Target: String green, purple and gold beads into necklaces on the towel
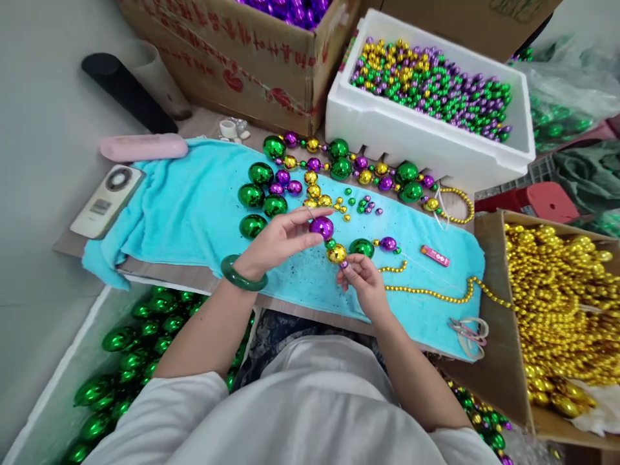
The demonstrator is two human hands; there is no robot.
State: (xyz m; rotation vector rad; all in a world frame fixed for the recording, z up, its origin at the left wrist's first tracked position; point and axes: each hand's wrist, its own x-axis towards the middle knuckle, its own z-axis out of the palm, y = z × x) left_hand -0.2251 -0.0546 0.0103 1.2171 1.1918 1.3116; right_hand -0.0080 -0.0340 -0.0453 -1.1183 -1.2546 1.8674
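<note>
Above the middle of the blue towel (pixel 194 216), a strand appeared to be partly strung. Its purple ball (pixel 321 227) was pinched in the left hand (pixel 278 242), and a small purple bead (pixel 343 264), below the gold ball (pixel 336 253), was pinched in the right hand (pixel 365 284). Whether the green ball (pixel 361 247) was joined to it was hidden. Along the towel's far edge, strung rows (pixel 386 183) seemed done; nearer the towel's middle, green balls (pixel 250 195) and small beads (pixel 368 205) were left apparently unstrung.
</note>
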